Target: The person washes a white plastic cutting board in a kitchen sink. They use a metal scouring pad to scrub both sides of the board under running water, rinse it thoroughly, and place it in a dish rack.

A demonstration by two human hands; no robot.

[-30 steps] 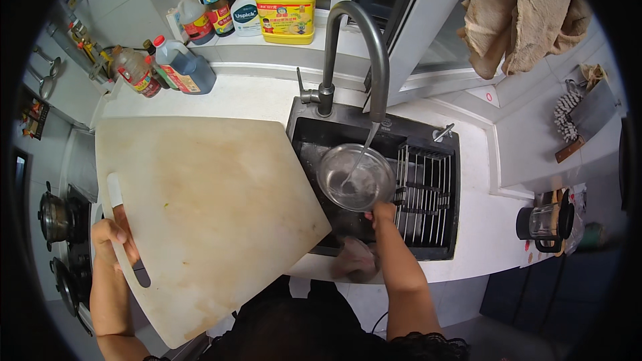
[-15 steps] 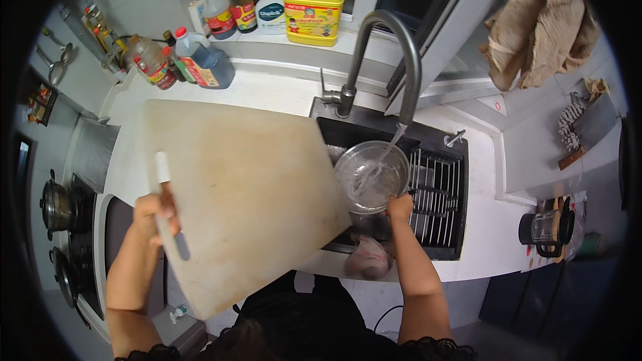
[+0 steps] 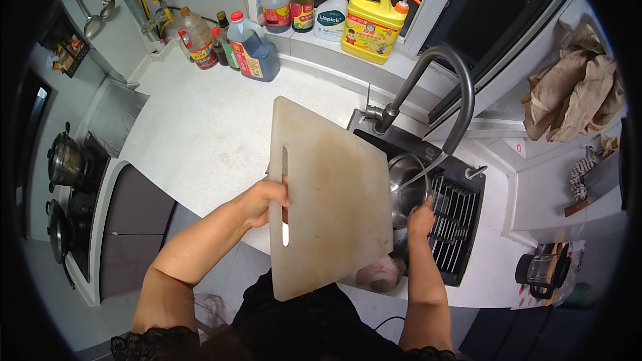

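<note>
My left hand (image 3: 262,202) is closed on a large off-white cutting board (image 3: 338,194), its fingers through the handle slot. The board is held up and tilted, above the counter's front edge and the left part of the sink. My right hand (image 3: 420,217) grips the near right rim of a round metal bowl (image 3: 406,208) in the dark sink (image 3: 374,135). Water runs from the curved grey faucet (image 3: 461,87) toward the bowl. The board covers the bowl's left side. A pinkish item in what looks like clear plastic (image 3: 380,274) lies at the sink's near edge.
A black wire rack (image 3: 455,227) fills the sink's right side. On the white counter (image 3: 207,127) several sauce bottles stand at the back. A spray bottle (image 3: 331,10) and a yellow jug (image 3: 372,27) are on the sill. Pots (image 3: 65,160) sit on the stove at far left.
The cutting board has swung right and closer to the sink, turning more edge-on and covering part of the bowl. My left hand moved right with it. The view has shifted.
</note>
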